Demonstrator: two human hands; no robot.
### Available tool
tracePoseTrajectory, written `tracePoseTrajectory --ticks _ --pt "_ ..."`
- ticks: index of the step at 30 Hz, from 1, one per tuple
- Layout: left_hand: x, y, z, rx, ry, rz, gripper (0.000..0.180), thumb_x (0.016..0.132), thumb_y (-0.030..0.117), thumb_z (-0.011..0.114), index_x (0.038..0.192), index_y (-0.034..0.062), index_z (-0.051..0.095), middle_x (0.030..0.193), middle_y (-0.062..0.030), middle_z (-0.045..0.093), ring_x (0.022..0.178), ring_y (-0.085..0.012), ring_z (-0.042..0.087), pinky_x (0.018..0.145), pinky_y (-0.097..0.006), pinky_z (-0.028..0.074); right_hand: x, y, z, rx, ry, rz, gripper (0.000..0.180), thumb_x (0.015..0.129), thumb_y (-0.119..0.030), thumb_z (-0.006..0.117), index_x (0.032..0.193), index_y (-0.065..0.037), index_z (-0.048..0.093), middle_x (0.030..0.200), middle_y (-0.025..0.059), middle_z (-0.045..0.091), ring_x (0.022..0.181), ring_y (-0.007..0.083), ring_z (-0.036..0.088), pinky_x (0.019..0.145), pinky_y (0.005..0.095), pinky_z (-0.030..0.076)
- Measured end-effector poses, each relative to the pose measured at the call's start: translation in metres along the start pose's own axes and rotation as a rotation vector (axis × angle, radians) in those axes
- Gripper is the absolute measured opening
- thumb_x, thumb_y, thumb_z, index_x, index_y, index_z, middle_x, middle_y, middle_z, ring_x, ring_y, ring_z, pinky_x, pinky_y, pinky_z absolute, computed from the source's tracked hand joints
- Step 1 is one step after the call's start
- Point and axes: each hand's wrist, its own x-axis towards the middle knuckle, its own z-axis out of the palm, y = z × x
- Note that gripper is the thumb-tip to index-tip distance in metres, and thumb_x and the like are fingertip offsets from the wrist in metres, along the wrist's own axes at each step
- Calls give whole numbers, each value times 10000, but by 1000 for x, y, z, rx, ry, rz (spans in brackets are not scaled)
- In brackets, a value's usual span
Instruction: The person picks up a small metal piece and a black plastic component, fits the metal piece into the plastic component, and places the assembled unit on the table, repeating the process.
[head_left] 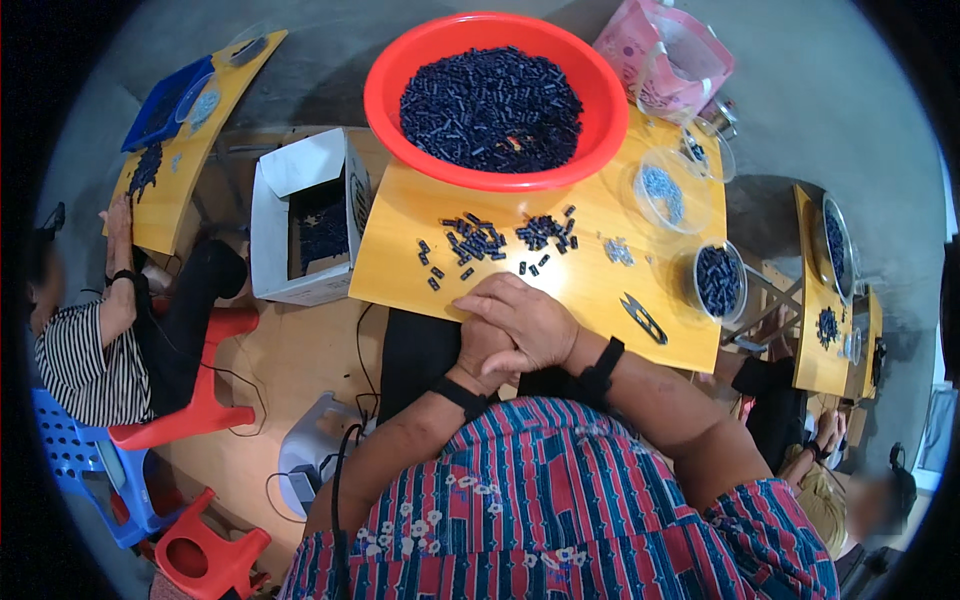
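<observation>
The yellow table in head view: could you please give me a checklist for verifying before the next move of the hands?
1. Hands apart: not ok; the right hand lies over the left hand.
2. Palms empty: cannot tell; they are hidden.
3. Snips clear of both hands: ok; the snips lie on the yellow table.
4. Dark pieces nearby: ok; dark pieces lie beyond the hands.
5. Basin upright: ok; the red basin stands upright.
</observation>
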Motion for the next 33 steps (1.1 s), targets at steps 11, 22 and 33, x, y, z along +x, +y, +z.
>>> tracePoseTrajectory --ticks 11,22,33 --pt "24 45 -34 -356 -60 -115 124 833 85 716 869 -33 701 799 -66 664 725 -137 616 663 -262 481 -36 2 -40 655 584 581 298 992 -158 533 1232 -8 628 1117 72 647 1004 146 606 923 290 485" --pt "14 56 -39 -637 -217 -385 161 916 110 664 960 -34 720 823 -17 703 750 -53 586 674 -223 479 -56 -36 -20 391 443 521 372 787 20 743 1144 -66 684 944 57 643 828 121 627 751 241 516" --pt "13 53 -40 -565 -294 -441 182 929 147 643 937 -20 716 756 8 647 672 -41 542 607 -202 441 -54 -40 -18 -60 326 373 182 832 -110 655 1006 -60 631 909 126 631 891 327 636 778 387 533"
